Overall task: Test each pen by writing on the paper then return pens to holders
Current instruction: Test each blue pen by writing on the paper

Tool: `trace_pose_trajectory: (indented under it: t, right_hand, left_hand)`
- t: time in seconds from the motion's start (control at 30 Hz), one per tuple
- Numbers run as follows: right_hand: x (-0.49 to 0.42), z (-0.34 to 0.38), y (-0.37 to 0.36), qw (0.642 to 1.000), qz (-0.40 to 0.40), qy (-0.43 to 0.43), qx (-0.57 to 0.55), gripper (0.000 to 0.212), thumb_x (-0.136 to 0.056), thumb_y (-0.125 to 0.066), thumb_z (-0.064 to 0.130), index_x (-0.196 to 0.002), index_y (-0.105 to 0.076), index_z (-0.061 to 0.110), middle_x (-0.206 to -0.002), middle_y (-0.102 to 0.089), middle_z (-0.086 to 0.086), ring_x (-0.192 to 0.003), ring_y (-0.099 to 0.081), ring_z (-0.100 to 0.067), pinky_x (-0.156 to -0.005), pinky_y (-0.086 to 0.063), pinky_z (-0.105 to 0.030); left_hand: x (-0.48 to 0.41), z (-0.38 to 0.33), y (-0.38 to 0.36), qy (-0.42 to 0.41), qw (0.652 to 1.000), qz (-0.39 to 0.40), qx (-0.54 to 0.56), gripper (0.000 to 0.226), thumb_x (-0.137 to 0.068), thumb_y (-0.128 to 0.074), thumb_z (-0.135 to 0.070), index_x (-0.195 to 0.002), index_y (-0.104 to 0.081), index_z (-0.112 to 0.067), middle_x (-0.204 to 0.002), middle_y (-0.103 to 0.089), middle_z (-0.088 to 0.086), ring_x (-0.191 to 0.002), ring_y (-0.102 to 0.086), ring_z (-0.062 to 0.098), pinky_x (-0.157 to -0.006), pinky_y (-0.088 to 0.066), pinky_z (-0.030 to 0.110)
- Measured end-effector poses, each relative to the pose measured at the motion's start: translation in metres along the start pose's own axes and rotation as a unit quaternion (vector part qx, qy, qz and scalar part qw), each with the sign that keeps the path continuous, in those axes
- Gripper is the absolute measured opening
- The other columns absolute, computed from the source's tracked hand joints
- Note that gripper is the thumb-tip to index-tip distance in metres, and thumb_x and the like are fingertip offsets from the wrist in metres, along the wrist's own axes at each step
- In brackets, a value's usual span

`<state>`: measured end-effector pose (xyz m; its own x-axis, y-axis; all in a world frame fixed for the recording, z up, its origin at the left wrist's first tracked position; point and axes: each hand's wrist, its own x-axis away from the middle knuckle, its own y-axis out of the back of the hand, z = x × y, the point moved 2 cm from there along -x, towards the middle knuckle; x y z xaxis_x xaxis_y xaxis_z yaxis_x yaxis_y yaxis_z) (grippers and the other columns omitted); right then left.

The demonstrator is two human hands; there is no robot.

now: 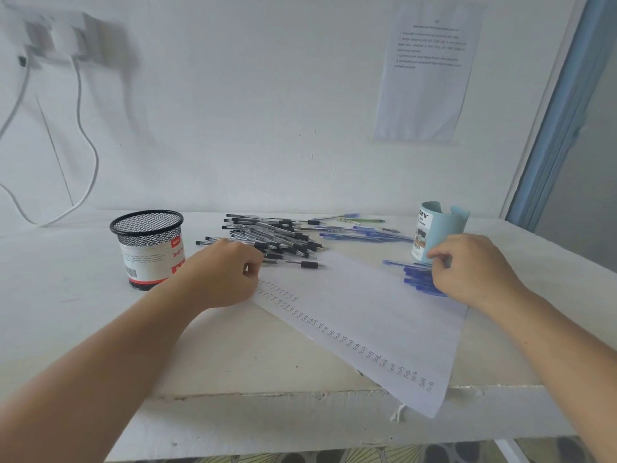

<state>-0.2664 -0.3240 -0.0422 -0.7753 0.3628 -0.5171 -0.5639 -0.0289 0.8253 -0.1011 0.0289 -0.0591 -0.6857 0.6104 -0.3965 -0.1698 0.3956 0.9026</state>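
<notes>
A white sheet of paper with rows of small pen marks lies slanted across the table. Behind it sits a heap of black pens, with several blue pens to its right. My left hand rests at the paper's upper left corner, fingers curled at the black pens; one black pen pokes out from it. My right hand lies on a bunch of blue pens, its fingers curled round them, beside the light blue holder. A black mesh holder stands at the left.
The white table's front edge is chipped, and the paper overhangs it. A printed sheet hangs on the wall. White cables drop from a wall socket at the left. A blue door frame borders the right.
</notes>
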Motion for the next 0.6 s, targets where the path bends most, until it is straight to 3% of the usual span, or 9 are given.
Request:
trace_pose_trajectory:
  t: [0.07,0.17,0.23,0.33,0.47,0.6]
  right_hand:
    - [-0.007,0.012,0.003,0.999,-0.033,0.035,-0.026,0.024,-0.086,-0.061,0.006,-0.093,-0.08,0.017,-0.097,-0.074,0.001,-0.095,-0.062,-0.028,-0.079,-0.049,-0.033]
    - [-0.026,0.039,-0.004,0.991,-0.011,0.098,-0.088,0.024,-0.086,-0.06,0.002,-0.094,-0.079,0.013,-0.089,-0.073,0.001,-0.075,-0.058,-0.015,-0.073,-0.045,-0.026]
    - [-0.044,0.056,-0.016,0.99,0.027,0.114,-0.081,0.028,-0.088,-0.057,0.006,-0.102,-0.078,0.017,-0.094,-0.073,-0.001,-0.084,-0.062,-0.022,-0.079,-0.049,-0.03]
    - [-0.069,0.079,-0.039,0.983,0.155,0.093,-0.015,0.04,-0.088,-0.05,0.012,-0.119,-0.071,0.025,-0.114,-0.067,-0.003,-0.106,-0.059,-0.028,-0.091,-0.052,-0.037]
    - [-0.094,0.094,-0.073,0.962,0.26,0.05,0.069,0.067,-0.065,-0.033,0.018,-0.124,-0.056,0.041,-0.128,-0.049,-0.007,-0.119,-0.046,-0.037,-0.095,-0.044,-0.044]
    - [-0.103,0.106,-0.088,0.96,0.246,0.066,0.115,0.045,-0.086,-0.038,0.005,-0.114,-0.062,0.03,-0.104,-0.047,0.003,-0.111,-0.034,-0.027,-0.093,-0.036,-0.043]
  left_hand:
    - [-0.001,0.001,-0.001,-0.004,1.0,0.001,0.004,0.013,-0.072,-0.046,-0.016,-0.064,-0.048,-0.026,-0.058,-0.053,-0.005,-0.064,-0.052,0.023,-0.059,-0.053,0.038]
    - [-0.003,0.004,-0.003,-0.015,1.0,0.002,0.005,0.012,-0.069,-0.042,-0.021,-0.067,-0.05,-0.03,-0.057,-0.052,-0.006,-0.064,-0.052,0.022,-0.058,-0.055,0.04]
    - [-0.005,0.006,-0.005,-0.019,1.0,-0.001,0.006,0.013,-0.069,-0.042,-0.021,-0.068,-0.05,-0.031,-0.057,-0.052,-0.006,-0.063,-0.052,0.021,-0.058,-0.056,0.04]
    - [-0.005,0.009,-0.006,-0.02,1.0,0.003,0.005,0.012,-0.068,-0.042,-0.023,-0.066,-0.05,-0.031,-0.058,-0.053,-0.006,-0.064,-0.054,0.021,-0.059,-0.056,0.04]
    - [-0.004,0.008,-0.006,-0.023,1.0,0.004,0.003,0.012,-0.07,-0.041,-0.023,-0.061,-0.046,-0.03,-0.059,-0.053,-0.007,-0.065,-0.055,0.022,-0.058,-0.054,0.035]
    - [-0.004,0.009,-0.007,-0.026,1.0,0.005,-0.004,0.011,-0.071,-0.041,-0.023,-0.063,-0.046,-0.028,-0.061,-0.054,-0.006,-0.066,-0.056,0.022,-0.057,-0.052,0.032]
